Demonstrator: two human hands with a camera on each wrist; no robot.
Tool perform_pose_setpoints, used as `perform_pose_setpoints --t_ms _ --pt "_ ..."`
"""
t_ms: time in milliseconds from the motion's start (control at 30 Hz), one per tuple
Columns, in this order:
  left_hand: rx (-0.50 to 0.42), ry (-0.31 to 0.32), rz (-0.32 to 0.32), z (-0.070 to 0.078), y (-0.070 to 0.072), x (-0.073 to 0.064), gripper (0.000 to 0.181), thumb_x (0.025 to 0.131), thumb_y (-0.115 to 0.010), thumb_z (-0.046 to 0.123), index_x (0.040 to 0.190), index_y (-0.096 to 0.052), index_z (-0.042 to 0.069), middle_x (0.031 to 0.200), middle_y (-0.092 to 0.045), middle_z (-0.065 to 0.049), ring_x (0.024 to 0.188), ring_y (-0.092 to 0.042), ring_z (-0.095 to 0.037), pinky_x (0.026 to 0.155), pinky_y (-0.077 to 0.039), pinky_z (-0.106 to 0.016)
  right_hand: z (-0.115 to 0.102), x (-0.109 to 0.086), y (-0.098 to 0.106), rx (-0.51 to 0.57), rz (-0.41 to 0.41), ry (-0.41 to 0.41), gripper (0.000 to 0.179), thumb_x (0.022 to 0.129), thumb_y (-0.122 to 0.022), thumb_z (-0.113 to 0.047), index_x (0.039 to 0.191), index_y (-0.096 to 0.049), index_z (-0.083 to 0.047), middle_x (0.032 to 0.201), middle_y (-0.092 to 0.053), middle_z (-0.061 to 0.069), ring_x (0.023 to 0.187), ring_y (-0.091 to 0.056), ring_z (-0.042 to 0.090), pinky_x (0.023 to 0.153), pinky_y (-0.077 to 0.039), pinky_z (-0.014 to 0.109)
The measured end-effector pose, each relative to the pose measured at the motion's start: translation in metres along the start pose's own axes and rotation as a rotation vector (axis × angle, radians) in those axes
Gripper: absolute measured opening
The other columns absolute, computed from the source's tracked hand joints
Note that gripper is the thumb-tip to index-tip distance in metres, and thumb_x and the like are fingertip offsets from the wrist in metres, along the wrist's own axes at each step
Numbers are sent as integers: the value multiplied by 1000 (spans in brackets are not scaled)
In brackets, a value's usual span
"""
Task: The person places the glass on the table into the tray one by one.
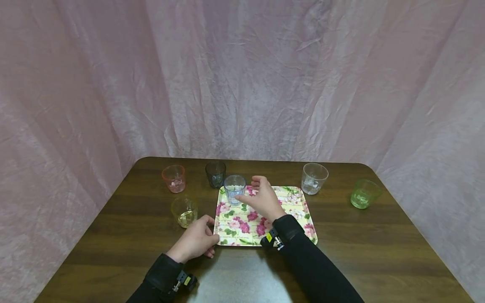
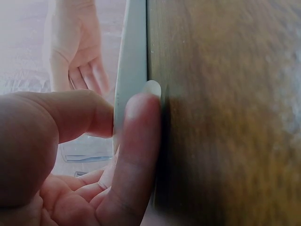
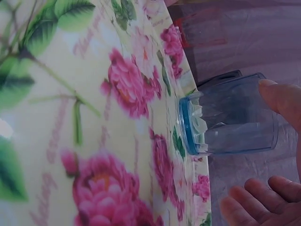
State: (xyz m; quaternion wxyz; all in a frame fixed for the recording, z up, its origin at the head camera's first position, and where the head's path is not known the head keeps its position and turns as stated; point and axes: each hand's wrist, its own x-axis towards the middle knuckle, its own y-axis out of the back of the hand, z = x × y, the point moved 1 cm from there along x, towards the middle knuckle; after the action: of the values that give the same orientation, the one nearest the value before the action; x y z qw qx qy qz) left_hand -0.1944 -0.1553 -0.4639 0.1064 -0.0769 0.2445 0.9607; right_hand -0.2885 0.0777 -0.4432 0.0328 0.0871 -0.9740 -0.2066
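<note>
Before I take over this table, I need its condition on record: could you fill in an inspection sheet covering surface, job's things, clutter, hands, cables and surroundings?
Surface: brown table with wood grain, pale sheen near the front.
Job's things: floral tray on the table; blue glass on the tray's far left part.
Clutter: red glass and yellow glass left of the tray, dark glass by its far left corner, clear glass and green glass to its right.
Hands: left hand holds the tray's near left corner; right hand has its thumb at the blue glass, fingers away from it.
Cables: nothing seen.
Surroundings: pinkish curtain behind the table.
</note>
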Motion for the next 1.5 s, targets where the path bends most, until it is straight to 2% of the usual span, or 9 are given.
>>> perform_pose_setpoints --t_ms 400,800,1133,1500 --pt "-10 -4 0 0 0 1 44 94 -70 -2 134 -55 -7 79 -64 -14 52 -66 -20 49 -63 -37 2 -3 12 -13 31 -6 92 95 -88 -38 166 -36 -11 163 -49 17 156 -48 37 122 -51 53" --pt "3 -19 -6 1 1 1 43 94 -69 -2 133 -54 -7 79 -65 -14 52 -66 -20 49 -63 -37 4 -6 25 -45 62 -5 92 94 -88 -39 164 -38 -9 159 -52 19 153 -51 41 121 -51 56" --pt "-5 -18 -15 1 1 0 43 94 -69 -2 134 -54 -8 79 -65 -14 52 -66 -20 50 -63 -37 8 -11 36 -35 52 -6 92 96 -87 -39 166 -35 -9 163 -49 21 154 -49 41 124 -49 55" --pt "-7 -8 -9 2 0 -1 44 94 -69 -2 135 -54 -8 79 -65 -14 52 -66 -20 49 -63 -37 10 -18 54 -49 79 -5 91 98 -84 -39 166 -33 -8 163 -47 21 155 -47 41 124 -48 55"
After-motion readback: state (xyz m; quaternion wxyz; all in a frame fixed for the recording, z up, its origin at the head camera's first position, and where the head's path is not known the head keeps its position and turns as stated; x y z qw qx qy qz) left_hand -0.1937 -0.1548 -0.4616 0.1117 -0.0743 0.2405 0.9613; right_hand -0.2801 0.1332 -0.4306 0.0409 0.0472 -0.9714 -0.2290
